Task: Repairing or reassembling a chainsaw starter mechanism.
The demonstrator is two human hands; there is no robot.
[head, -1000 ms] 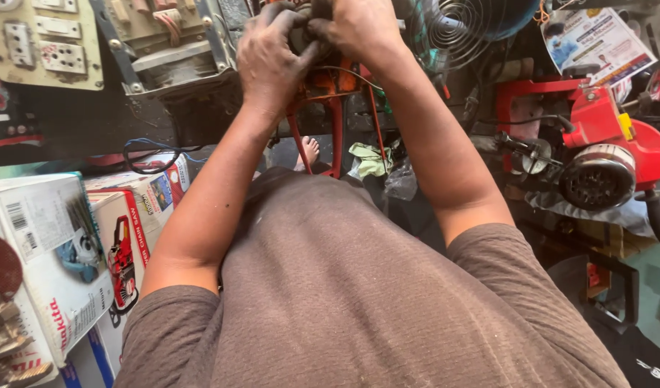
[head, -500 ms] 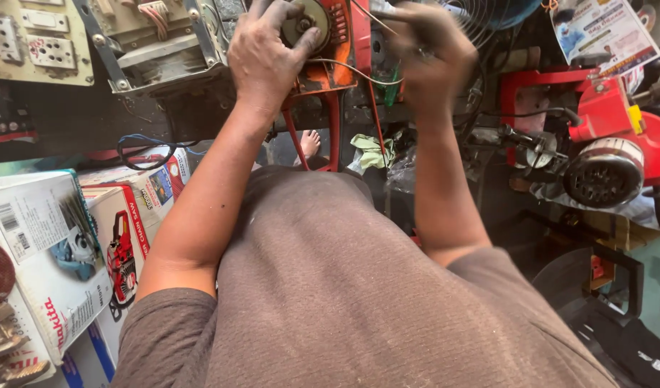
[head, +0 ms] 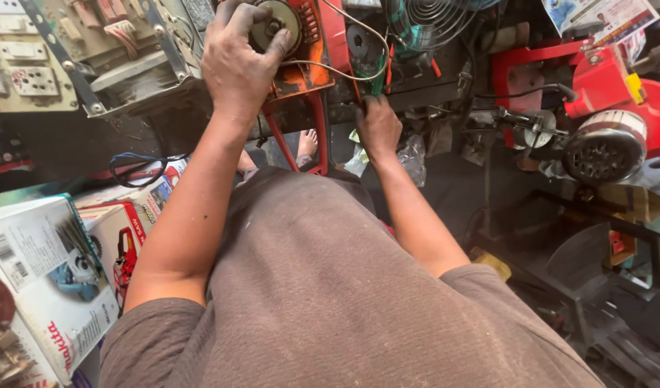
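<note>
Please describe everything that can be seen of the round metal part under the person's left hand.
The round metal part is a dull grey disc with a darker hub at its centre, looking worn and dirty. It sits on an orange-red machine body at the top of the view. The left hand grips it from the left, fingers curled over its rim and covering part of it. A thin pale wire runs beside it.

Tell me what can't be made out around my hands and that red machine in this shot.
- Head view: left hand covers part of the round metal disc; grip unclear.
- Right hand closes on a green-handled tool; its tip is hidden in clutter.
- Red machine is cut off by the top edge.
</note>
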